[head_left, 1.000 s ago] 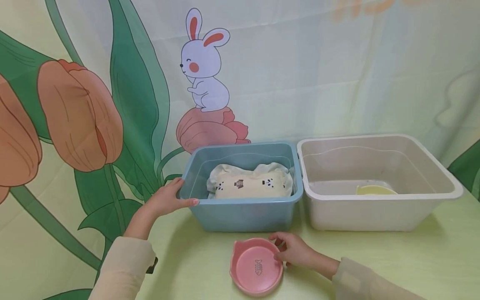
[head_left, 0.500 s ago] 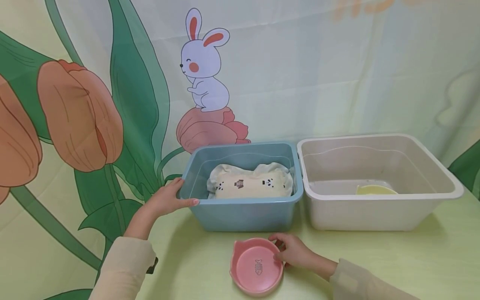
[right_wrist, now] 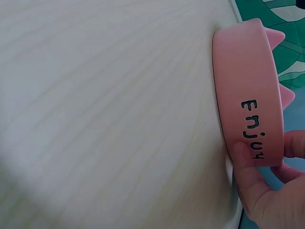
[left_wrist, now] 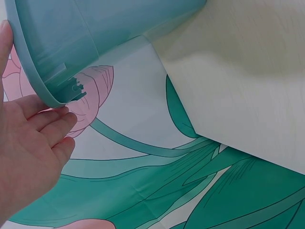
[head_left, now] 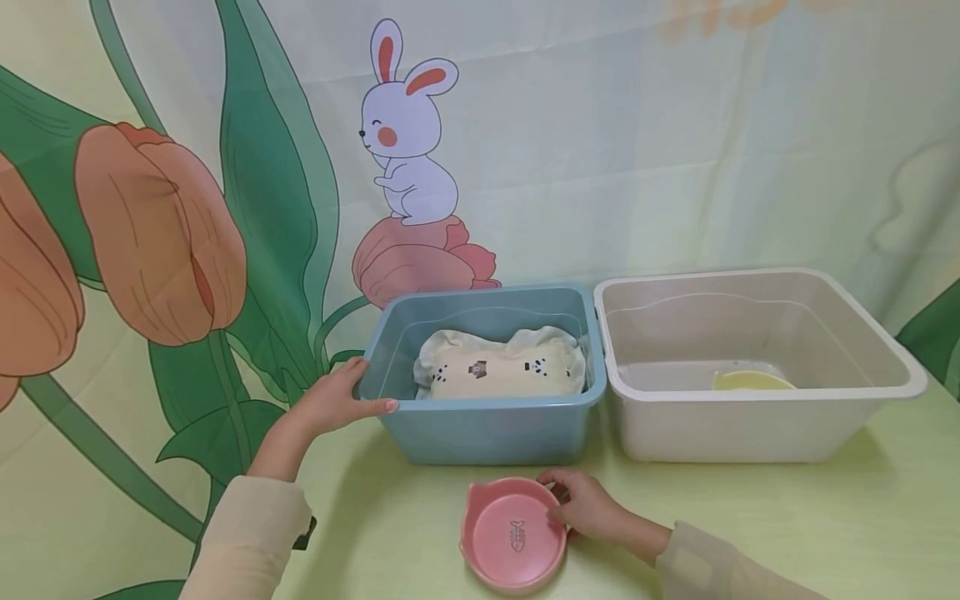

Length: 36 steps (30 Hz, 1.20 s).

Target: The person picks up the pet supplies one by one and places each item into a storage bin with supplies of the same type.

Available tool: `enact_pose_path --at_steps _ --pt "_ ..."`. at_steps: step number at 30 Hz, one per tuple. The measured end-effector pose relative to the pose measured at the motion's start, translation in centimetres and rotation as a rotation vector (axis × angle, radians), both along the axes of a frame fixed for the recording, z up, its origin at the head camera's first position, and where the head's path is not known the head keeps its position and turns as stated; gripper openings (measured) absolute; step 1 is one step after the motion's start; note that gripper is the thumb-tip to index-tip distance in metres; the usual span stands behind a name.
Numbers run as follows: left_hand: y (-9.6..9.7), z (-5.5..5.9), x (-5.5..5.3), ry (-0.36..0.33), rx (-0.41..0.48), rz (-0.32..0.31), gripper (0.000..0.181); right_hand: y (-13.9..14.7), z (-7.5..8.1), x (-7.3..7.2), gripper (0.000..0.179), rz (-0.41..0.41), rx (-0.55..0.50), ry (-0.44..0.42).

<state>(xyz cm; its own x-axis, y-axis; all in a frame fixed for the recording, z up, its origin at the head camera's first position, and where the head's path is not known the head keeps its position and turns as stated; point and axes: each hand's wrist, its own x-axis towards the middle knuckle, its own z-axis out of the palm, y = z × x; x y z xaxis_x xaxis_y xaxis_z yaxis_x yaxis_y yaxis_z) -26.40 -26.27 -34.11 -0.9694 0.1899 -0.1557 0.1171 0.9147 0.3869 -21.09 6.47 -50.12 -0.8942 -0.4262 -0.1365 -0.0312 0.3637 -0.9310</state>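
My left hand (head_left: pixel 333 402) grips the left front corner of a blue plastic tub (head_left: pixel 483 433), its thumb along the front rim. In the left wrist view the fingers curl under the tub's rim (left_wrist: pixel 35 83). Inside the tub lies a cream cushion (head_left: pixel 506 371) with a frilled edge and small animal prints. In front of the tub, a pink pet bowl (head_left: pixel 513 542) with pointed ears and a fishbone drawing sits on the table. My right hand (head_left: pixel 592 508) pinches its right edge. Lettering shows on the bowl's outer wall (right_wrist: pixel 248 71) in the right wrist view.
Right beside the blue tub stands a larger off-white tub (head_left: pixel 735 429). Part of a pale yellow object (head_left: pixel 753 381) shows inside it. Behind both tubs hangs a printed cloth (head_left: pixel 600 150) with a rabbit and tulips. The table (head_left: pixel 750 517) is pale green.
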Motion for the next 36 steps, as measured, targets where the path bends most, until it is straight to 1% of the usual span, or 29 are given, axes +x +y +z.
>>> enact_pose_path --at_steps 5,13,23,30,33,36 --pt "0.0 0.0 -0.1 -0.008 0.000 0.007 0.100 -0.1 0.2 0.1 0.044 -0.010 0.000 0.016" --pt "-0.1 -0.2 -0.1 -0.006 -0.002 0.007 0.101 -0.3 0.2 0.1 0.044 -0.026 0.032 0.050" --pt "-0.1 -0.2 -0.1 -0.001 -0.001 0.008 0.101 -0.6 0.3 0.0 0.037 -0.031 0.082 0.096" --pt "-0.2 -0.3 -0.1 0.004 0.006 0.004 0.100 -0.7 0.2 0.0 0.036 -0.029 0.130 0.162" --pt "-0.2 -0.3 -0.1 0.000 0.006 0.003 0.100 -0.7 0.4 0.0 0.036 -0.017 0.145 0.162" --pt "-0.2 -0.2 -0.1 -0.002 0.008 0.007 0.100 -0.6 1.0 -0.1 0.036 -0.005 0.142 0.154"
